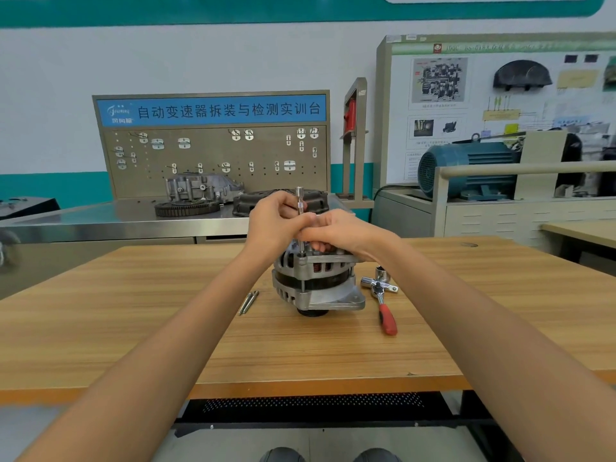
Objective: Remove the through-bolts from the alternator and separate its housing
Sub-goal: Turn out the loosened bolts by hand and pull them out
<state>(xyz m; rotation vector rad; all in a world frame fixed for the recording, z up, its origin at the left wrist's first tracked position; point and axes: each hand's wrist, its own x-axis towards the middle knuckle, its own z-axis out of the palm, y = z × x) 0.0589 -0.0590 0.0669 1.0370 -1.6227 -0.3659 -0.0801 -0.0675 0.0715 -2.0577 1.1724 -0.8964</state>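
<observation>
Best to keep the driver (300,208) dead upright on the bolt head and the alternator (316,285) steady. It stands mid-table (133,328), directly under both hands. Left hand (273,218) pinches the driver's shaft; right hand (336,231) curls over the alternator's top, gripping it.

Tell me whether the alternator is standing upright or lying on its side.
Upright: the alternator stands on the table, pulley end down, flanges level.
</observation>
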